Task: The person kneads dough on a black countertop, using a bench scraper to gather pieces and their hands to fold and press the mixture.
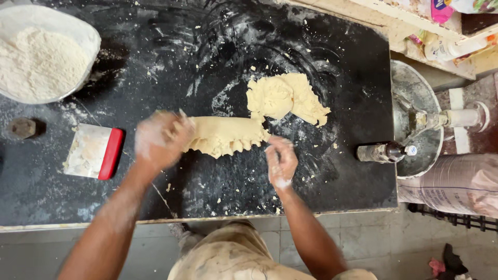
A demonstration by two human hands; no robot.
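Pale dough (228, 136) under floury hands (162, 139)

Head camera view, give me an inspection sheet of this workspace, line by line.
Surface: black counter, dusted with flour and crumbs.
Job's things: long dough strip with a ragged lower edge; dough lump beside its right end.
Clutter: flour bowl, red-handled scraper, small dark block, brown bottle lying down.
Grippers: left hand on the strip's left end; right hand at its right end; fingers floury.
Cables: nothing seen.
Surroundings: metal basin, sack, tiled floor.
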